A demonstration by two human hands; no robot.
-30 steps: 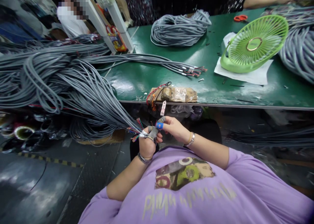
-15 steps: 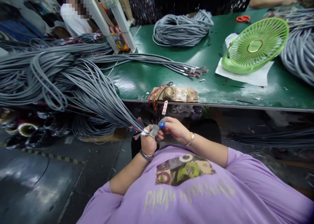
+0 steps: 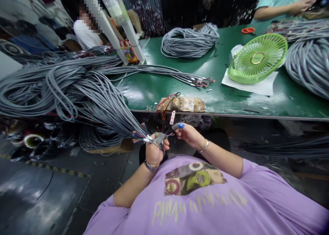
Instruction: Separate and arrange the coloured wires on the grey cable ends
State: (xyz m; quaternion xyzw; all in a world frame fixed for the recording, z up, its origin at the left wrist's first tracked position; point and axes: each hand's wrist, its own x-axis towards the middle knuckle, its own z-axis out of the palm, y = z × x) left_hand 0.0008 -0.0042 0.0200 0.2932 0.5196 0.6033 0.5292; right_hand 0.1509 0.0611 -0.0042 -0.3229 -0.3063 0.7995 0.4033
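My left hand [image 3: 155, 148] is closed around the stripped ends of a thick bundle of grey cables [image 3: 84, 97], which sweeps in from the left. Short coloured wires [image 3: 164, 130] fan out above its fingers. Grey cloth covers the left fingertips. My right hand [image 3: 189, 134] sits just to the right, fingers pinched, with a blue cap on one fingertip, close to the fanned wires. I cannot make out whether it holds a wire. Both hands hang below the front edge of the green table [image 3: 218, 101].
On the table lie a brown block with red wires [image 3: 182, 104], a cable run with coloured ends [image 3: 197, 80], a grey cable coil [image 3: 189, 41], a green fan [image 3: 257, 58] on paper, and orange scissors [image 3: 248, 30]. Another person's arm [image 3: 282, 8] rests at the far right.
My right hand has drawn a little to the right, away from the left hand, and the coloured wires now fan out more. The view has tilted up slightly.
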